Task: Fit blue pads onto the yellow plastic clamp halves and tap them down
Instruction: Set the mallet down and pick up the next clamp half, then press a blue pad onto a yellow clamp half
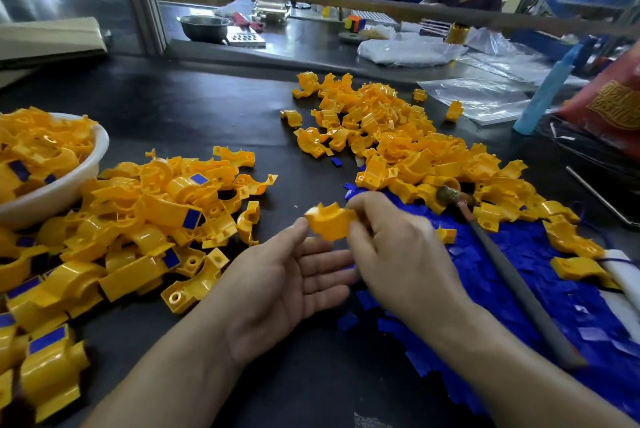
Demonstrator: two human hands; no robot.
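Note:
My right hand (391, 247) pinches a yellow clamp half (329, 220) just above the dark table. My left hand (287, 278) lies palm up beside it with its fingers straight, the thumb tip close to the clamp half. Under and right of my right hand spreads a heap of loose blue pads (519, 292). A small hammer (502, 261) with a grey handle lies on the pads. Bare yellow halves are piled at the back right (391, 137). Halves with blue pads fitted lie in a pile at the left (149, 230).
A white bowl (69, 185) of padded halves stands at the far left. Clear plastic bags (474, 95), a light blue bottle (543, 92) and a red bag (613, 102) sit at the back right. Another person sits behind the far bench, where a metal bowl (204, 28) stands.

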